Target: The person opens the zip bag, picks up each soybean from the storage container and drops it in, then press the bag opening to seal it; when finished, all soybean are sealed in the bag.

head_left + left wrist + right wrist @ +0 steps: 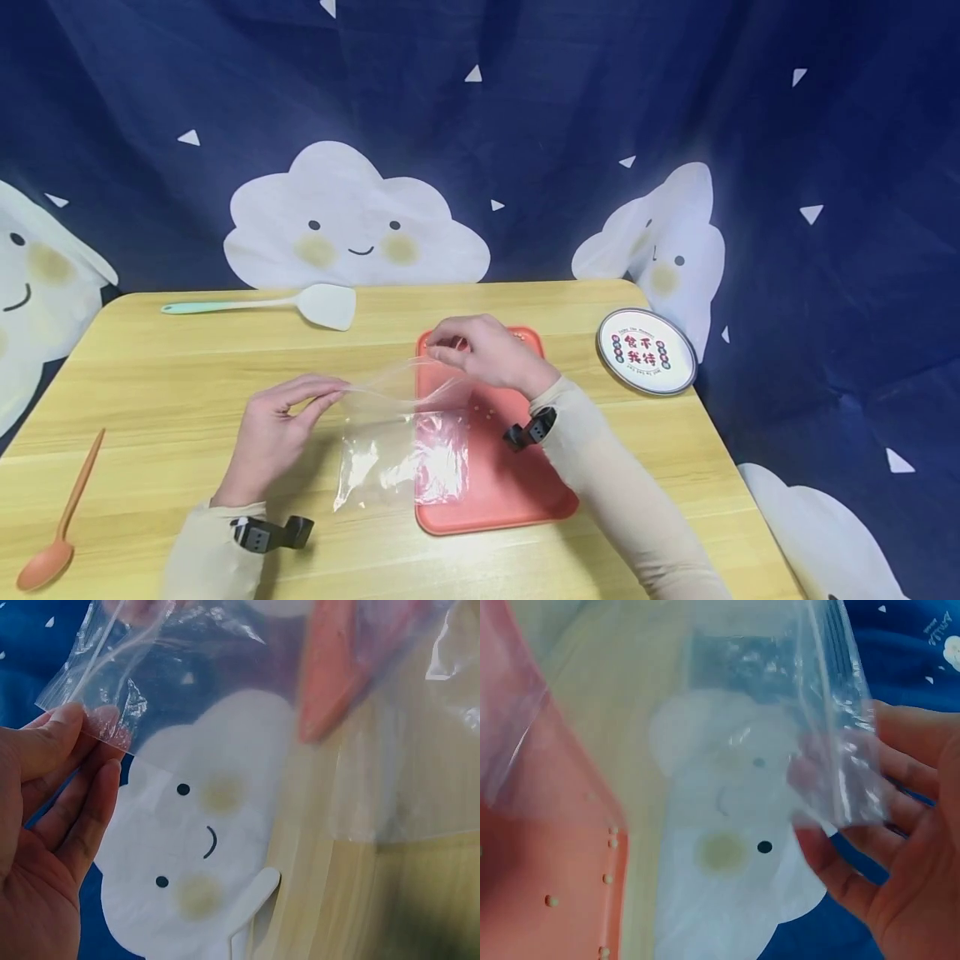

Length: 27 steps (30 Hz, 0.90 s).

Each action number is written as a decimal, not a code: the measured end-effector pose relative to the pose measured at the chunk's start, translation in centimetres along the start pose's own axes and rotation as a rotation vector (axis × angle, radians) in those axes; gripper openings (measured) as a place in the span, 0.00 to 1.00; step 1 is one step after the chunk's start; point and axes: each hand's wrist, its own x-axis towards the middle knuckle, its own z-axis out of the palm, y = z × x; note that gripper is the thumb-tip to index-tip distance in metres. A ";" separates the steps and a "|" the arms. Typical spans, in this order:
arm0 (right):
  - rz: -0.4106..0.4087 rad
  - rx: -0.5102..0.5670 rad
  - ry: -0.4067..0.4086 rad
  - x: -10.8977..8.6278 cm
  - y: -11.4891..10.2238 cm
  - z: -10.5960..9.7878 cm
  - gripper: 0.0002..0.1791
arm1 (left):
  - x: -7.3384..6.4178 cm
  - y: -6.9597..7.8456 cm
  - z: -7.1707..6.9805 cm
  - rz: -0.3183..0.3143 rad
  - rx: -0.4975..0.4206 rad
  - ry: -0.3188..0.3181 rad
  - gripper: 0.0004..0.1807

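Note:
A clear plastic zip bag [375, 458] hangs between my two hands, its mouth spread apart at the top. My left hand [273, 429] pinches one top corner between thumb and fingers. My right hand [491, 354] grips the opposite corner, over the coral-red tray [517, 492]. In the left wrist view the zip strip of the bag [195, 667] runs up from the thumb. The right wrist view shows fingers behind the see-through film of the bag [757, 727]. Several small pale beans or beads [551, 901] lie scattered on the tray, partly hidden by my right hand and arm.
A white spatula [326, 306] with a mint handle lies along the table's back edge. An orange spoon [47, 565] is at the front left. To the right sits an oval plate [647, 375] with printed characters. A blue cloud-patterned curtain [525, 125] hangs behind the table.

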 end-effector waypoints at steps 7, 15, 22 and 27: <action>0.045 0.036 0.144 -2.0 2.4 -0.4 0.09 | -0.5 -0.4 -2.3 -0.160 -0.004 0.061 0.13; 0.112 0.001 0.015 -5.0 6.1 0.3 0.08 | -1.4 -1.5 -5.6 -0.259 0.040 0.158 0.10; 0.116 -0.072 -0.117 -6.3 8.1 2.0 0.08 | -2.1 -2.2 -7.4 -0.263 0.099 0.196 0.10; 0.127 -0.101 -0.185 -6.3 8.6 3.1 0.09 | -2.8 -2.7 -7.1 -0.148 0.081 0.169 0.12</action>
